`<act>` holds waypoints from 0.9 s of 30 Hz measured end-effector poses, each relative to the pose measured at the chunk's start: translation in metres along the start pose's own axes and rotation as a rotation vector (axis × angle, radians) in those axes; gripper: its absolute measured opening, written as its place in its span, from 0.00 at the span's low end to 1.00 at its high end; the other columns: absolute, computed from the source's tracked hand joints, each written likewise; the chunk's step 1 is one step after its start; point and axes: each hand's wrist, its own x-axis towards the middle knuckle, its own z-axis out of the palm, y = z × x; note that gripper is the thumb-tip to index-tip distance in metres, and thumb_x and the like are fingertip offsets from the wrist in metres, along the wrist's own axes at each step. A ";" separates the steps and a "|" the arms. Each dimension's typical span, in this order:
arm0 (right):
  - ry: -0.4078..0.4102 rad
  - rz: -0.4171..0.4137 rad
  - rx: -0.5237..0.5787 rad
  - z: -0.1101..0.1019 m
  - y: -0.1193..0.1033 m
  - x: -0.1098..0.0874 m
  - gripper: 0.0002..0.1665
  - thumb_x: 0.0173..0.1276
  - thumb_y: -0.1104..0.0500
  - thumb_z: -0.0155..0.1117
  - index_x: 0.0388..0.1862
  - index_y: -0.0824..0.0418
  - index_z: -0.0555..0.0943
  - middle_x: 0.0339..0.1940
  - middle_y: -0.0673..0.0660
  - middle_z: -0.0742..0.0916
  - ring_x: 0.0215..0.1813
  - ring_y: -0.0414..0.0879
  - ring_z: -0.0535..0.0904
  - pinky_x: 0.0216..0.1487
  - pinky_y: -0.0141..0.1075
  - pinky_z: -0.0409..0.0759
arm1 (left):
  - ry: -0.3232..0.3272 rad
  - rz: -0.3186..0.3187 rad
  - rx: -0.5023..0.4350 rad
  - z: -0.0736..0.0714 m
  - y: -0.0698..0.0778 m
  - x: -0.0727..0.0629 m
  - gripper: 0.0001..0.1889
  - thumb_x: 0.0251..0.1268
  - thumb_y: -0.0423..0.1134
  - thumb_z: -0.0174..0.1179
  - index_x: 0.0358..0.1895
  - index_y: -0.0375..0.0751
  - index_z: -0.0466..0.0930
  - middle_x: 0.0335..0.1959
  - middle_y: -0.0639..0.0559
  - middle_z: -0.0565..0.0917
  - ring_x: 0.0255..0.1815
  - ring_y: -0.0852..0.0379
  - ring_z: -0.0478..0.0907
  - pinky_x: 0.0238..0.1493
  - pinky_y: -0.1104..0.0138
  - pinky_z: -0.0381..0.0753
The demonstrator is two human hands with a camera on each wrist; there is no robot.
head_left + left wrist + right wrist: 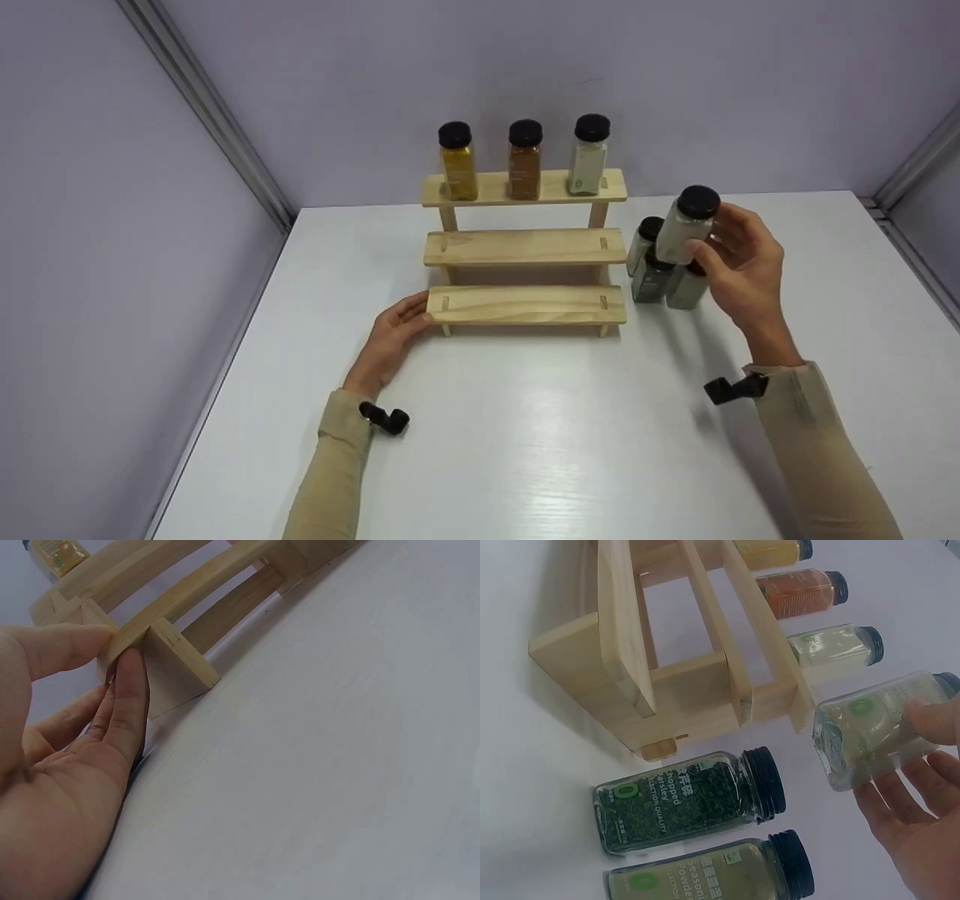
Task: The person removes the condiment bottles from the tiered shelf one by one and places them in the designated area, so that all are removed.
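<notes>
A three-tier wooden rack (525, 306) stands on the white table. At its lowest tier, my left hand (390, 337) pinches the left end of the board between thumb and fingers; the left wrist view shows this grip (82, 712) close up. My right hand (750, 274) holds a square glass spice jar (679, 236) with pale contents and a black lid, raised and slightly tilted, right of the rack. Below it stand a chopped parsley jar (682, 802), a seasoning powder jar (705, 870) and another jar (640, 251), partly hidden.
Along the top tier stand a yellow spice jar (460, 171), a reddish-brown one (524, 172) and a whitish one (588, 166). The middle board (525, 247) and lowest board are bare. Pale walls (375, 90) enclose the table at the back and sides.
</notes>
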 end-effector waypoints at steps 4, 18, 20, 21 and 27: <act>0.004 -0.019 -0.008 -0.008 0.000 0.000 0.28 0.69 0.76 0.70 0.67 0.68 0.81 0.61 0.57 0.88 0.61 0.46 0.86 0.65 0.29 0.83 | 0.000 -0.007 0.002 0.001 0.000 0.000 0.29 0.80 0.29 0.59 0.80 0.30 0.65 0.78 0.34 0.71 0.72 0.51 0.76 0.72 0.66 0.79; 0.035 -0.048 0.152 -0.040 0.007 0.004 0.30 0.66 0.83 0.66 0.67 0.74 0.79 0.59 0.61 0.88 0.58 0.50 0.86 0.60 0.31 0.85 | 0.002 -0.026 0.001 0.003 0.003 -0.001 0.29 0.81 0.29 0.58 0.80 0.32 0.65 0.78 0.36 0.70 0.73 0.51 0.75 0.72 0.65 0.79; 0.032 -0.055 0.168 -0.044 0.008 0.005 0.30 0.65 0.83 0.66 0.67 0.75 0.79 0.59 0.61 0.88 0.58 0.50 0.86 0.60 0.31 0.85 | 0.005 -0.023 0.003 0.003 0.003 -0.001 0.29 0.81 0.29 0.58 0.80 0.31 0.65 0.78 0.36 0.70 0.72 0.51 0.75 0.72 0.65 0.79; 0.031 -0.057 0.179 -0.046 0.009 0.005 0.30 0.65 0.84 0.66 0.67 0.75 0.79 0.59 0.62 0.88 0.59 0.50 0.86 0.61 0.31 0.85 | 0.009 -0.021 0.002 0.003 0.003 -0.001 0.29 0.81 0.29 0.58 0.80 0.31 0.65 0.78 0.35 0.70 0.72 0.51 0.76 0.72 0.65 0.79; 0.033 -0.067 0.180 -0.057 0.010 0.006 0.30 0.65 0.84 0.66 0.67 0.76 0.79 0.60 0.63 0.88 0.60 0.51 0.86 0.63 0.32 0.85 | 0.009 -0.009 0.000 0.003 0.002 -0.001 0.28 0.81 0.28 0.58 0.79 0.30 0.66 0.78 0.35 0.71 0.72 0.50 0.76 0.72 0.65 0.79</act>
